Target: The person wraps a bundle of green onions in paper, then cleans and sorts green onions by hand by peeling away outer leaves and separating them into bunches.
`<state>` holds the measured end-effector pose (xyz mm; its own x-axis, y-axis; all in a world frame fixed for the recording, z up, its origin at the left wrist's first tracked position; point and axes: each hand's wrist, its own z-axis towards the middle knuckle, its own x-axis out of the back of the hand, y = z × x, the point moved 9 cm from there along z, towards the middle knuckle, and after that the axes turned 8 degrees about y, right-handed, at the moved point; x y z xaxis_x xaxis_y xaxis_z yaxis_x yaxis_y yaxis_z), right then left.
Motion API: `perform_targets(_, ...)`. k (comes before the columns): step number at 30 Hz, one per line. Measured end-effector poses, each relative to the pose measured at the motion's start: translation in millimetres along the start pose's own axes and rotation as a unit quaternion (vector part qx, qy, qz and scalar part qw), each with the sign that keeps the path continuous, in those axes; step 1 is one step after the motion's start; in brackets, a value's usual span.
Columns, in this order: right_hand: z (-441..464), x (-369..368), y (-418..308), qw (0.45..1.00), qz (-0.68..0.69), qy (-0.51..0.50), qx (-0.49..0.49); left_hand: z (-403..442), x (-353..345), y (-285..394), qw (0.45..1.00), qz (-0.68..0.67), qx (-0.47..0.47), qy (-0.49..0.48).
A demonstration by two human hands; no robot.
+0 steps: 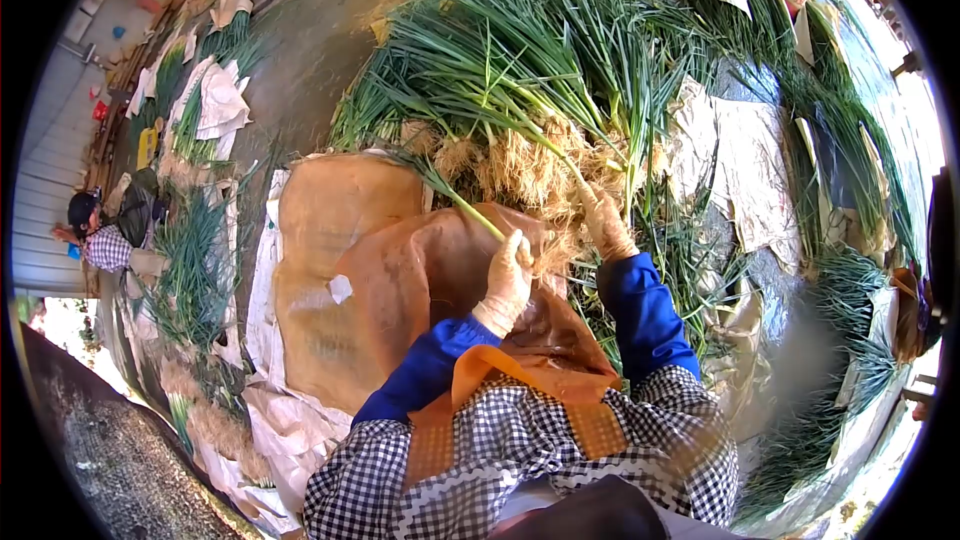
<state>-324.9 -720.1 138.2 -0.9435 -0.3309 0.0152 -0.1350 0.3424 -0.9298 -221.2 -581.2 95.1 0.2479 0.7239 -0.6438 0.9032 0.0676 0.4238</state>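
Note:
My left hand [508, 283], in a pale glove, is closed around a green onion stalk [468, 208] whose leaves point up and to the left. Tan roots [558, 252] show between my two hands. My right hand [606, 224], also gloved, grips the lower end of another green onion stalk [562, 154] that slants up into the pile. Just beyond my hands lies a large heap of green onions [520, 50], roots toward me and leaves away. A brown apron sheet [430, 250] covers my lap.
A tan padded board [325, 340] lies at my left. White sacks [740, 160] and more green onion bundles [850, 160] are spread at the right. Farther left, a person in a checked top [105, 245] works beside another row of green onions [195, 260].

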Motion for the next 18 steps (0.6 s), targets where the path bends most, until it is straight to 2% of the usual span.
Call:
perform_targets(1,4.0,-1.8,-0.4,1.0,0.003,0.0,0.003,-3.7,-0.8,3.3,1.0,0.026,-0.009,-0.014)
perform_targets(2,7.2,-10.5,-13.2,0.98,-0.156,-0.018,0.121,-1.3,-2.2,1.5,0.997,0.01,0.022,-0.074)
perform_targets(3,6.0,-23.2,-19.1,0.921,-0.311,-0.036,0.232,-0.5,-3.6,-1.9,0.99,-0.009,0.054,-0.131)
perform_targets(5,53.4,1.3,1.0,0.955,-0.247,0.037,0.16,-33.5,-40.8,21.0,0.995,0.028,-0.003,-0.096)
perform_targets(6,61.3,-5.5,0.4,0.955,-0.247,-0.001,0.162,-31.2,-42.0,27.4,0.99,0.056,-0.064,-0.111)
perform_targets(7,43.2,-27.1,-18.5,0.941,-0.277,-0.088,0.172,-27.9,-50.8,31.9,0.99,0.052,-0.072,-0.113)
perform_targets(9,-4.5,-85.4,-52.1,0.843,-0.399,-0.267,0.243,-24.3,-50.7,11.1,0.991,-0.088,0.099,-0.016)
perform_targets(10,-6.3,-103.4,-69.4,0.812,-0.44,-0.27,0.271,-17.3,-48.1,3.8,0.986,-0.079,0.148,-0.014)
perform_targets(11,29.1,-99.8,-84.1,0.79,-0.507,-0.176,0.297,-11.0,-44.5,4.4,0.986,-0.079,0.143,-0.018)
perform_targets(13,93.4,-88.7,-113.1,0.723,-0.625,0.012,0.295,1.1,-53.8,19.2,0.989,-0.04,0.032,-0.139)
perform_targets(14,121.5,-88.0,-107.2,0.683,-0.673,0.028,0.283,22.7,-39.7,18.4,0.985,-0.004,-0.014,-0.174)
perform_targets(15,149.3,-87.4,-101.5,0.64,-0.719,0.042,0.269,20.5,-37.9,21.3,0.985,-0.007,-0.021,-0.173)
perform_targets(17,201.3,-89.7,-71.3,0.617,-0.679,0.06,0.393,15.1,-35.8,22.2,0.99,0.018,0.02,-0.136)
perform_targets(18,178.3,-88.5,-86.0,0.578,-0.727,0.062,0.365,5.4,-38.9,16.9,0.996,-0.034,0.064,-0.059)
